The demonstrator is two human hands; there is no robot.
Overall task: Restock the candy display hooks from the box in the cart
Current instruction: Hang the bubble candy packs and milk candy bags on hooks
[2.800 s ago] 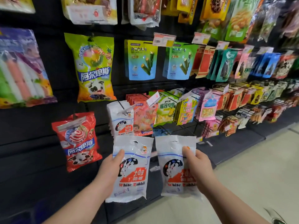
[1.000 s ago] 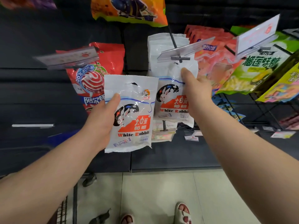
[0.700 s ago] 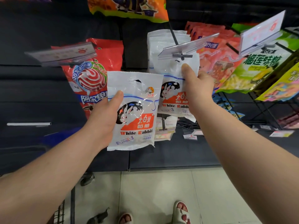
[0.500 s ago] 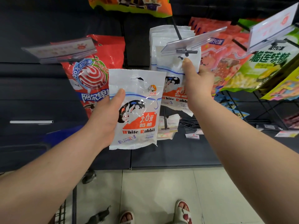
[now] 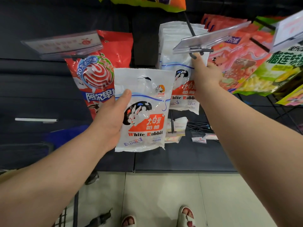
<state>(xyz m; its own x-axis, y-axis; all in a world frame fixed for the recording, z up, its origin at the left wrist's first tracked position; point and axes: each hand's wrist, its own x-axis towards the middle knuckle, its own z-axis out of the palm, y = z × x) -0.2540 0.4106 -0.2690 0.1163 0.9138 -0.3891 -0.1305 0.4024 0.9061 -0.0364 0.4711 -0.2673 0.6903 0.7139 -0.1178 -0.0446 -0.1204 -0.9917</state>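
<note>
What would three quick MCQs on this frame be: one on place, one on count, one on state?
1. Where is the right hand?
A. On the floor
B. At the hook under the clear tag holder
C. In the cart

2. How many White Rabbit bags are held?
A. Two
B. Four
C. None

3. The left-hand bag is:
A. Hung on a hook
B. Torn open
C. Held in the left hand, off any hook

Answers:
1 B, fingers reach the hook tip.
2 A, the right-hand bag plus the left-hand bag.
3 C, thumb pinches it clear of hooks.

Dark display wall (image 5: 49, 17) with hooks (image 5: 188, 20) bearing candy bags (image 5: 173, 40); loose price labels (image 5: 199, 139) on its base shelf (image 5: 180, 158).
</note>
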